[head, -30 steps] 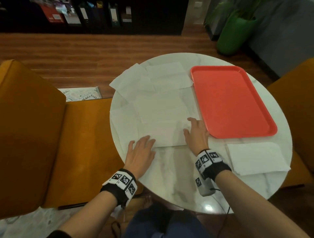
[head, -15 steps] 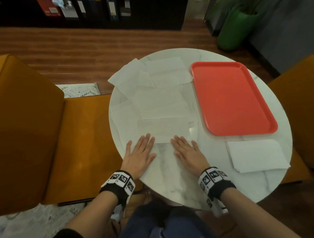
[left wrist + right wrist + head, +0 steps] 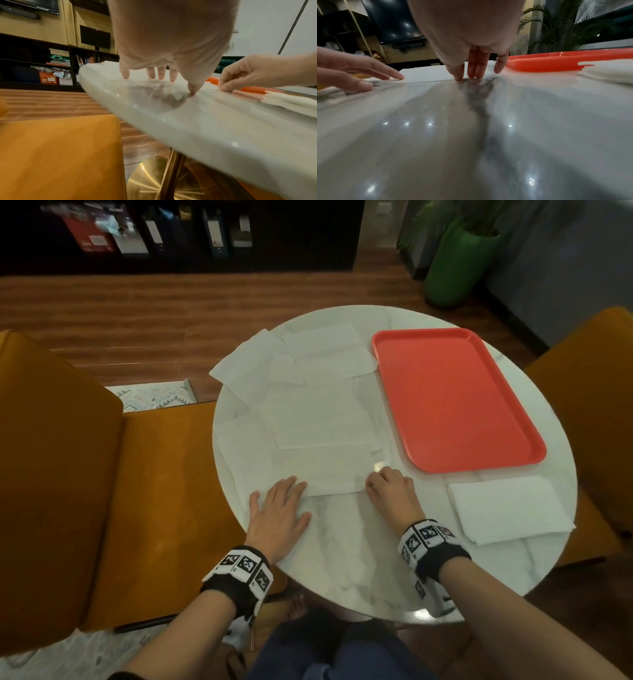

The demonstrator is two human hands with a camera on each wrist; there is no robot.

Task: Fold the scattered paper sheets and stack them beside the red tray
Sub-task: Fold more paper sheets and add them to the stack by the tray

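Note:
Several white paper sheets [image 3: 308, 392] lie overlapping on the left half of the round marble table [image 3: 359, 549]. The red tray [image 3: 452, 398] sits empty on the right half. A stack of folded sheets [image 3: 507, 508] [image 3: 607, 73] lies just below the tray. My left hand [image 3: 279, 508] [image 3: 159, 75] rests flat, its fingertips on the near left corner of the nearest sheet [image 3: 325, 470] [image 3: 428, 73]. My right hand [image 3: 390, 487] [image 3: 474, 70] is arched, thumb and fingertips bunched on that sheet's near right corner. The sheet still lies flat.
Orange chairs stand at the left [image 3: 102, 474] and right [image 3: 599, 392] of the table. A green planter [image 3: 455, 268] and a dark shelf [image 3: 171, 234] are at the back. One sheet [image 3: 239, 364] hangs over the table's far left edge.
My right hand slid from beside the tray's near corner to the sheet's near edge, lay flat, then curled its fingers onto the near right corner. My left hand has barely moved.

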